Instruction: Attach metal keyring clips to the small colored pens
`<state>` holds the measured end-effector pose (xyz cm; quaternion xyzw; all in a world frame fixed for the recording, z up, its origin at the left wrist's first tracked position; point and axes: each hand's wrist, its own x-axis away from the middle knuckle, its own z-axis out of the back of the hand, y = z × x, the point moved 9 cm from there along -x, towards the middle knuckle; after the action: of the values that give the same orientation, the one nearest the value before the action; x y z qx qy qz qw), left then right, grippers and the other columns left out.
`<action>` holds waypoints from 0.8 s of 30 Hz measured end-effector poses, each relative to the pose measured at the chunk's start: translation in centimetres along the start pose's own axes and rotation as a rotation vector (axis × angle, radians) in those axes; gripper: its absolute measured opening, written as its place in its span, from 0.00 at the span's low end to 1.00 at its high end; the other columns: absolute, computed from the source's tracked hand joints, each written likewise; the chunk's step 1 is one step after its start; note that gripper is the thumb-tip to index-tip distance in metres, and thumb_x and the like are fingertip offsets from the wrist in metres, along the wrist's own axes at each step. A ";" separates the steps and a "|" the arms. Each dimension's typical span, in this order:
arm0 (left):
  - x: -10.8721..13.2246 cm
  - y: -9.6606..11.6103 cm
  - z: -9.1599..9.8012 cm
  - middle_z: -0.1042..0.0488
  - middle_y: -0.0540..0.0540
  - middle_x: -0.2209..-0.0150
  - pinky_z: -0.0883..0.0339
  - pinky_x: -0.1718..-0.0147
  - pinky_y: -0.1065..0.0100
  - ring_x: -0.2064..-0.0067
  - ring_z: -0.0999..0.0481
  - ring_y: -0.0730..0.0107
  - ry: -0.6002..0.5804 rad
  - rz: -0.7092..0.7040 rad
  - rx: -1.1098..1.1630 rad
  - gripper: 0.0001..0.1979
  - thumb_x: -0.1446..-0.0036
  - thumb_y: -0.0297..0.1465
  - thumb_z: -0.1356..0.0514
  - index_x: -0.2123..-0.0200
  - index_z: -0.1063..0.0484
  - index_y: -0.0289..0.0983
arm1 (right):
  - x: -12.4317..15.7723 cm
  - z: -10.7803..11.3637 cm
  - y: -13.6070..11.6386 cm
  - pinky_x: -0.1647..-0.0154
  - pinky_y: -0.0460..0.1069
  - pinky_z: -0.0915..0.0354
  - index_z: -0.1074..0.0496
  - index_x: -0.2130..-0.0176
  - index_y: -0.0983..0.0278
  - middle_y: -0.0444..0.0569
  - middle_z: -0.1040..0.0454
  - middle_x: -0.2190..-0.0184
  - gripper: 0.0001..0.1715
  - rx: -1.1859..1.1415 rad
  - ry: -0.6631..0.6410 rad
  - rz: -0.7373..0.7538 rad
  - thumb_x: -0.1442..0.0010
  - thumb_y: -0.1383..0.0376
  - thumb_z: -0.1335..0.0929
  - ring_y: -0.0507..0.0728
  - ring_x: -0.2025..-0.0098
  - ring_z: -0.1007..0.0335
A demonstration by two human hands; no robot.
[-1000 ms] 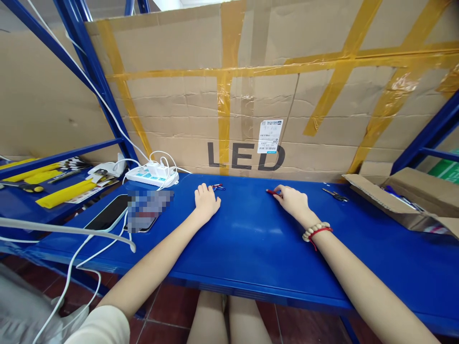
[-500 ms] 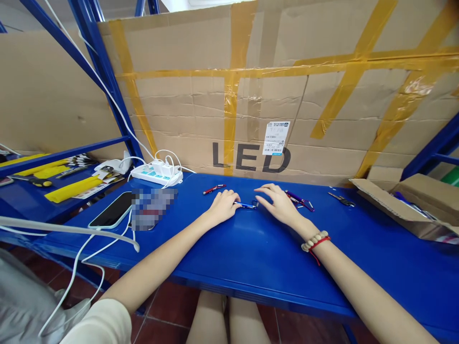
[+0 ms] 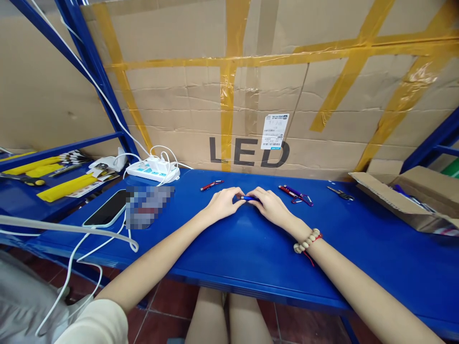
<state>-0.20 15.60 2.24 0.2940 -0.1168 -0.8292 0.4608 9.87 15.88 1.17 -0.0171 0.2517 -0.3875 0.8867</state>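
Both of my hands meet over the middle of the blue table. Between them lies a slim blue keychain penlight [image 3: 247, 198], a small pen-like metal tube. The thumb and fingers of my left hand [image 3: 224, 204] pinch its left end. At its other end, my right hand [image 3: 270, 205] has its fingers closed on it, covering part of the tube. A red keychain penlight [image 3: 211, 186] with a clip rests behind my left hand. Beyond my right hand, a red penlight [image 3: 289, 192] and a purple penlight [image 3: 298, 194] with clips lie side by side.
An open cardboard box [image 3: 416, 200] stands at the right, near a key [image 3: 340, 193]. On the left are a phone [image 3: 105, 209], a white power strip [image 3: 154, 170] and loose cables. A large taped carton [image 3: 179, 105] rises behind the blue table [image 3: 251, 258].
My right hand has moved left and closed on the right end of the blue penlight. My left hand keeps its pinch. The camera view has shifted slightly.
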 end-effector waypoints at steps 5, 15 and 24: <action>0.1 0.4 -0.1 0.26 0.47 0.61 0.37 0.64 0.67 0.58 0.28 0.62 -0.022 -0.063 -0.213 0.11 0.42 0.36 0.48 0.62 0.28 0.39 | 0.4 0.3 0.8 0.67 0.47 0.39 0.37 0.60 0.62 0.47 0.29 0.65 0.09 -0.125 0.087 -0.102 0.40 0.61 0.37 0.53 0.67 0.32; 0.2 1.0 -0.3 0.27 0.50 0.61 0.38 0.65 0.71 0.57 0.28 0.68 -0.086 -0.071 -0.235 0.18 0.37 0.39 0.57 0.61 0.30 0.40 | 0.6 1.2 0.5 0.72 0.44 0.42 0.37 0.67 0.61 0.45 0.27 0.67 0.07 -0.081 0.151 -0.136 0.43 0.60 0.36 0.52 0.69 0.31; 0.1 1.4 0.1 0.28 0.49 0.60 0.38 0.62 0.71 0.56 0.29 0.68 -0.028 -0.134 -0.227 0.14 0.37 0.36 0.55 0.59 0.32 0.40 | 0.5 1.0 1.0 0.74 0.45 0.43 0.30 0.60 0.58 0.42 0.26 0.73 0.18 -0.146 0.102 -0.273 0.46 0.50 0.35 0.53 0.72 0.31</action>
<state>0.72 14.75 2.96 0.2358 -0.0087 -0.8700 0.4330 11.31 16.06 1.56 -0.0956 0.3193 -0.4855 0.8082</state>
